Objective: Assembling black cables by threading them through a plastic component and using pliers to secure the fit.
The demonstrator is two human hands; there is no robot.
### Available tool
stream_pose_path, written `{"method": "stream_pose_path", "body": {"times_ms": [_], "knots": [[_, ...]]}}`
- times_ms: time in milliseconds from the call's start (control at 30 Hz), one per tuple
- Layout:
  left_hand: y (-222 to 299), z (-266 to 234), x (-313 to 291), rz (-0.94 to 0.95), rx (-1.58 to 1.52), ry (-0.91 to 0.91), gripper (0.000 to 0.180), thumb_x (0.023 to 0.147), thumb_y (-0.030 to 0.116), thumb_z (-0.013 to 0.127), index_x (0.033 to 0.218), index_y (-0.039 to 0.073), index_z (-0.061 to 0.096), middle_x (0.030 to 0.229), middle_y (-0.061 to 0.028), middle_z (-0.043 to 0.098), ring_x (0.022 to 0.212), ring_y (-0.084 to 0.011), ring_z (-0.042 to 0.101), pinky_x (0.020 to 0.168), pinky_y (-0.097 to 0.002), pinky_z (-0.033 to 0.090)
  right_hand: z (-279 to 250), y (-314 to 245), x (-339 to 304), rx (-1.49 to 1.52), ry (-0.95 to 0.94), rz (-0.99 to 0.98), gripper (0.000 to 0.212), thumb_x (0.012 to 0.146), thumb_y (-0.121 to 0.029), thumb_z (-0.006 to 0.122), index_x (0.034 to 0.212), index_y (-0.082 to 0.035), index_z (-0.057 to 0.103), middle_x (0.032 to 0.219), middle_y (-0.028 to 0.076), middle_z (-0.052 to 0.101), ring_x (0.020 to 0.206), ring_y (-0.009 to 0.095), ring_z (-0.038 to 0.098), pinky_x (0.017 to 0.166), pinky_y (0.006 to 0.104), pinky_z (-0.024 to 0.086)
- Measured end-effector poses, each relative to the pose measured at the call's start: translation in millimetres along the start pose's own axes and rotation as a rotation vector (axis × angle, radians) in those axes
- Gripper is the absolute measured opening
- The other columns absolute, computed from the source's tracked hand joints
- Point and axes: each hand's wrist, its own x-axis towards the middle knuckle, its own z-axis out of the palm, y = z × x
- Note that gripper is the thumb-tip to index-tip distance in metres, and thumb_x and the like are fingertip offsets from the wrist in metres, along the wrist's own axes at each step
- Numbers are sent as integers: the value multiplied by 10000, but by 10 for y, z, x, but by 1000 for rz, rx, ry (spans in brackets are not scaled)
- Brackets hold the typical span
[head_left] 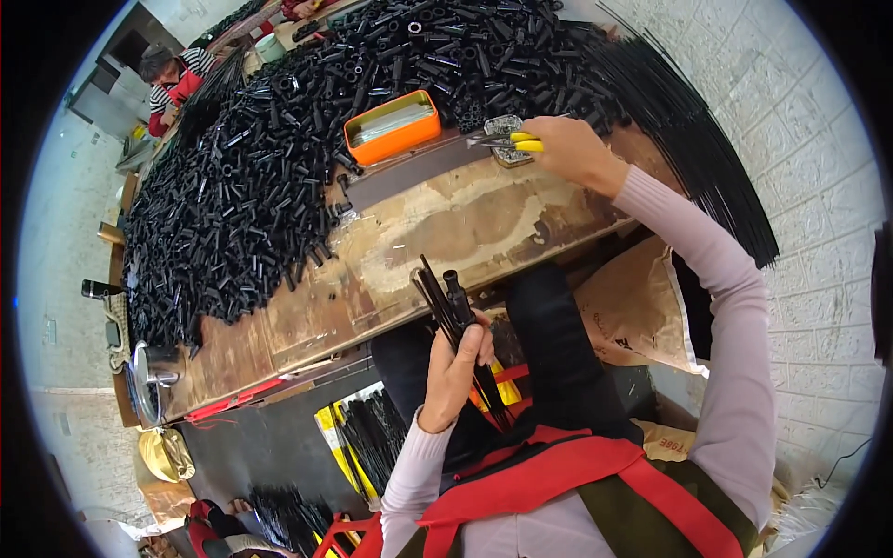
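My left hand (451,372) is closed round a bundle of thin black rods (433,296) and a short black tubular fitting (457,296), held upright over my lap just short of the table edge. Farther away on the right, my right hand (579,151) grips pliers with yellow handles (526,141), their tips pointing left. Below the plier tips lies a small clear container (511,156) with tiny shiny pieces in it. To its left stands an orange box (400,145) holding a stack of pale, thin strips.
A large pile of black tubular fittings (233,195) covers the left and back of the worn wooden table (456,223). Long black rods (698,139) hang over its right end. A round mirror (144,383) stands at the left corner. A brown sack (633,307) sits below. Another person (179,82) sits far left.
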Motion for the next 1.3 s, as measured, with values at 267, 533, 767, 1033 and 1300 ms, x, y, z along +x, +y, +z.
{"method": "stream_pose_path", "body": {"times_ms": [267, 533, 767, 1033, 1300], "knots": [[-4, -80, 6, -22, -33, -2, 291, 1031, 296, 492, 1104, 14, 491, 746, -7, 422, 673, -110, 390, 636, -259, 355, 91, -20, 259, -69, -5, -40, 210, 825, -160, 587, 991, -65, 672, 893, 131, 684, 828, 324, 663, 709, 451, 518], [111, 68, -357, 82, -47, -18, 242, 1031, 224, 505, 1088, -11, 505, 750, 8, 437, 659, -81, 402, 608, -234, 369, -27, 53, 365, 389, -158, 257, 231, 802, -203, 709, 979, -56, 697, 746, 109, 685, 648, 229, 657, 632, 350, 501], [198, 132, -778, 156, -38, -7, 301, 1023, 292, 511, 1095, 0, 496, 738, -3, 411, 674, -98, 379, 632, -253, 349, -41, -50, 411, 507, -134, 404, 262, 815, -224, 721, 953, -4, 685, 652, 69, 646, 522, 140, 599, 517, 298, 472], [197, 198, -999, 208, -17, -36, 317, 1021, 310, 510, 1082, -1, 498, 728, 4, 397, 665, -99, 373, 621, -260, 346, -76, 23, 477, 745, -127, 477, 210, 863, -185, 673, 781, -4, 603, 581, 43, 573, 450, 124, 527, 432, 272, 414], [189, 211, -982, 236, -11, 7, 304, 1024, 310, 504, 1075, 10, 503, 721, 14, 382, 649, -96, 356, 603, -257, 327, -150, -21, 436, 1285, -229, 641, 160, 915, -182, 657, 869, -49, 580, 720, 29, 576, 596, 124, 545, 524, 271, 458]]}}
